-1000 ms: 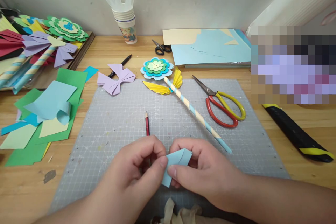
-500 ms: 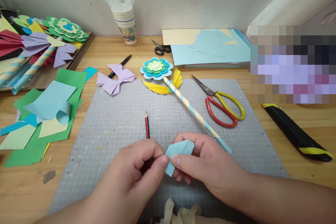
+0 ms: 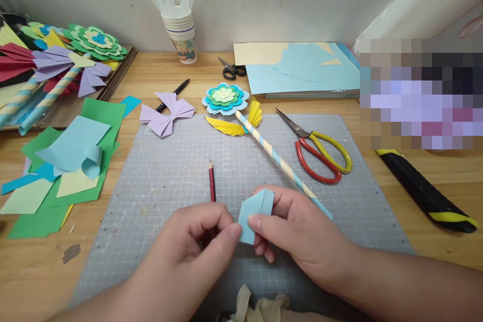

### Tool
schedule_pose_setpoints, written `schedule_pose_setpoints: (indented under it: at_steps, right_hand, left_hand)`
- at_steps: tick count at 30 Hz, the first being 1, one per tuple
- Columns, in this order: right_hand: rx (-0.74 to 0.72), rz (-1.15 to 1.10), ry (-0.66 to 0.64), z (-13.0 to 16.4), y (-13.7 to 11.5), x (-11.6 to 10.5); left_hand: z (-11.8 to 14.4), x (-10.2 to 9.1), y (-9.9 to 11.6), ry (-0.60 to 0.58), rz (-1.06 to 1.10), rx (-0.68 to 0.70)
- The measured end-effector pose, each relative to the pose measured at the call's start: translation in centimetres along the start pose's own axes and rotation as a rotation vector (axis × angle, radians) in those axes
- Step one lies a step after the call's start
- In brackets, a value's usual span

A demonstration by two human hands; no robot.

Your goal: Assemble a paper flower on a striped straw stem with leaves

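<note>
A small folded piece of light blue paper (image 3: pixel 249 221) is held up over the grey cutting mat (image 3: pixel 177 161). My right hand (image 3: pixel 294 226) pinches it, thumb on the front face and fingers behind. At the paper's left edge, the thumb and forefinger of my left hand (image 3: pixel 199 241) are pressed together on its border. Just beyond my left hand lies a red and black pencil (image 3: pixel 212 181), its lower end hidden by the fingers. Past my right hand stretches a striped paper stem (image 3: pixel 279 161), topped by a layered paper flower (image 3: pixel 225 98) with yellow pleated leaves (image 3: pixel 226 127).
Red-and-yellow-handled scissors (image 3: pixel 320 153) lie at right, near a black and yellow tool (image 3: pixel 426 191). A purple paper bow (image 3: pixel 166 113) rests on a black pen (image 3: pixel 181 89). Paper scraps (image 3: pixel 88 196) cover the left. Behind stand paper cups (image 3: pixel 183 40), small scissors (image 3: pixel 230 69) and paper sheets (image 3: pixel 294 78).
The folded blue paper has turned more upright in my right hand, its top edge swinging toward the left. My left fingers stay at its left edge, and the other things lie as before.
</note>
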State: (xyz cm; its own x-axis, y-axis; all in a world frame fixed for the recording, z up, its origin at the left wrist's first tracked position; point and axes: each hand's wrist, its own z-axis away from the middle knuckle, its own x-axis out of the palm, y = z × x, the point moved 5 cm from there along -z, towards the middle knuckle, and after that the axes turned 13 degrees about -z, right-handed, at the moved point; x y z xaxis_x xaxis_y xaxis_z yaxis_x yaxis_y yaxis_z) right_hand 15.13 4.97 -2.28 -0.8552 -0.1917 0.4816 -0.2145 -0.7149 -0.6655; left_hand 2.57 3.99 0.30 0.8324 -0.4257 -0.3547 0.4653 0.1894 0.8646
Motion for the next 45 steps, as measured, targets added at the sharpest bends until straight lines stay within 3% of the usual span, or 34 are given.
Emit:
schedule_pose_setpoints:
  at_steps: [4, 8, 13, 21, 24, 26, 30, 33, 38, 41, 45]
  right_hand:
    - [0.016, 0.041, -0.038, 0.1, 0.1, 0.4]
    - [-0.025, 0.045, -0.075, 0.1, 0.2, 0.7]
    - [-0.091, 0.053, -0.031, 0.0, -0.1, 0.2]
    - [-0.051, 0.027, -0.013, 0.1, -0.3, -0.1]
    - [0.004, -0.099, -0.067, -0.1, 0.0, -0.1]
    - [0.067, -0.2, -0.13, -0.2, 0.5, 0.1]
    - [0.152, -0.335, -0.185, -0.2, 1.0, 0.4]
    - [0.155, -0.367, -0.214, -0.1, 1.1, 0.5]
    - [0.094, -0.354, -0.187, -0.2, 0.8, 0.4]
    - [0.026, -0.376, -0.15, -0.3, 0.6, 0.2]
    - [-0.017, -0.385, -0.122, -0.2, 0.3, 0.0]
  left_hand:
    - [-0.1, -0.3, -0.3, 0.065, 0.083, -0.07]
    - [-0.4, 0.0, -0.6, 0.026, 0.115, -0.105]
    - [-0.4, 0.6, -0.1, -0.072, 0.155, -0.059]
    - [-0.3, 0.5, -0.1, -0.026, 0.239, -0.025]
    - [-0.3, -0.2, -0.1, 0.123, 0.15, 0.024]
    - [-0.1, -0.7, 0.3, 0.205, 0.004, 0.139]
    - [0.5, -1.0, 1.4, 0.209, -0.319, 0.399]
    - [1.3, -1.3, 1.9, 0.311, -0.432, 0.501]
    - [2.2, -1.3, 1.9, 0.424, -0.507, 0.457]
    - [1.9, -1.3, 1.7, 0.378, -0.524, 0.427]
    - [1.5, -1.5, 1.9, 0.326, -0.526, 0.489]
